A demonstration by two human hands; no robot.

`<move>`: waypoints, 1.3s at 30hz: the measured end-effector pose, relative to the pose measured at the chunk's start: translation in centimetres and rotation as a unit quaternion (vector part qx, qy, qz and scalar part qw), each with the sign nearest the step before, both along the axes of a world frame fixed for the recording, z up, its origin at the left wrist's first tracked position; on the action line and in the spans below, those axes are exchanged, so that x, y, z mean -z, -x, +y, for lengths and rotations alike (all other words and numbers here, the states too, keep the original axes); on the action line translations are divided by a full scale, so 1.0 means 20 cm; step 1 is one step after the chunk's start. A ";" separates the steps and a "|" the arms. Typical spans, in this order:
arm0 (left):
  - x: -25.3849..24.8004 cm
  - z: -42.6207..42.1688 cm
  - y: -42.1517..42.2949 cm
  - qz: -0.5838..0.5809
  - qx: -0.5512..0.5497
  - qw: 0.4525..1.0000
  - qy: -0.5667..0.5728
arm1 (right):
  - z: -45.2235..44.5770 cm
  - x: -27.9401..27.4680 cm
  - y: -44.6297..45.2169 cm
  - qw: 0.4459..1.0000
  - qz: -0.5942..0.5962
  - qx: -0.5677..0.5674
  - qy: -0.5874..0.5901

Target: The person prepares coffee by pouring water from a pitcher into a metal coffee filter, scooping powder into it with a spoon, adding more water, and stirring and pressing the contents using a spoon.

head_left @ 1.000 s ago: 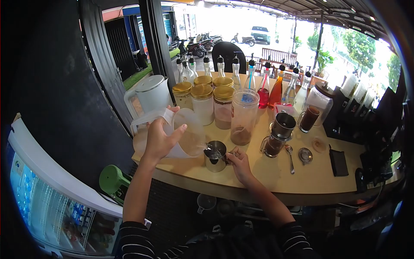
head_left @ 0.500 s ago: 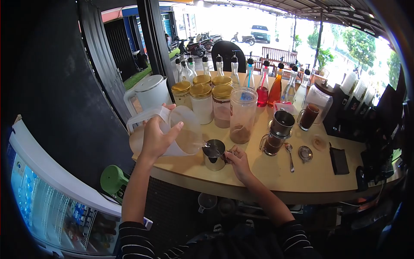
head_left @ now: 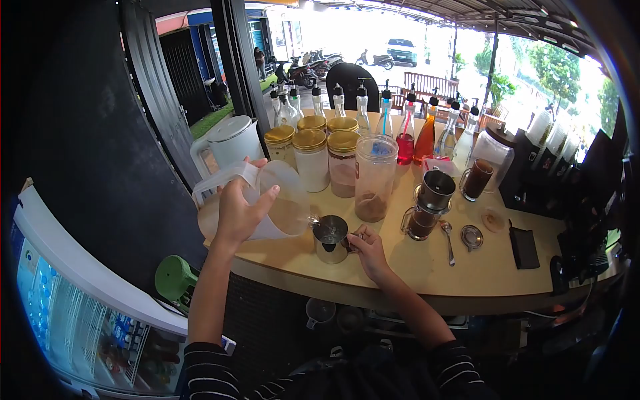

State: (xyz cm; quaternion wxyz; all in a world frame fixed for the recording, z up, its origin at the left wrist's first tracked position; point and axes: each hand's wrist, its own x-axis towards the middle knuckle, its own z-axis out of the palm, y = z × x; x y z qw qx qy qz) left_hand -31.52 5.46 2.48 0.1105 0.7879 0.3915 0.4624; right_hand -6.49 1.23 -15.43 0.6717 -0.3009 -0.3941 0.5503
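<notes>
My left hand (head_left: 241, 212) is wrapped round a translucent plastic pitcher (head_left: 283, 200), tilted with its spout to the right. Clear liquid runs from the spout into a small metal cup (head_left: 331, 248) standing on the wooden counter (head_left: 400, 280). The cup's handle is pinched in the fingers of my right hand (head_left: 367, 249). Behind the cup stands a tall open clear jar (head_left: 375, 190) with brown powder at its bottom. A metal drip filter (head_left: 437, 191) sits on a glass mug (head_left: 421, 223) to the right of the jar.
Gold-lidded jars (head_left: 311, 163) and pump bottles (head_left: 427, 133) line the back. A white kettle (head_left: 233, 143) stands at the left. Rightward are a spoon (head_left: 449, 245), a metal strainer (head_left: 472, 237), a black pouch (head_left: 525, 248) and a brown-filled mug (head_left: 477, 180). A drinks fridge (head_left: 100, 313) is lower left.
The pitcher and my left hand have shifted slightly left, with the spout still over the cup. My right hand keeps its hold on the handle. A person has come into view in the far background.
</notes>
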 end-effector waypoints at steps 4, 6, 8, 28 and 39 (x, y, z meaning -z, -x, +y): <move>0.02 0.02 0.00 -0.035 0.011 0.999 0.002 | 0.02 0.03 -0.01 1.000 -0.007 -0.005 -0.009; 0.01 0.02 0.00 -0.051 0.017 0.999 0.005 | 0.01 0.02 -0.01 1.000 -0.008 -0.004 -0.009; 0.01 0.02 0.01 -0.056 0.016 0.998 0.007 | 0.01 0.02 -0.01 1.000 -0.009 -0.002 -0.003; 0.13 0.13 -0.06 -0.381 0.071 0.922 0.025 | 0.01 0.04 -0.02 1.000 0.005 -0.002 0.006; 0.31 0.25 -0.18 -0.519 0.067 0.851 0.028 | -0.02 0.01 -0.01 0.997 -0.062 0.027 0.020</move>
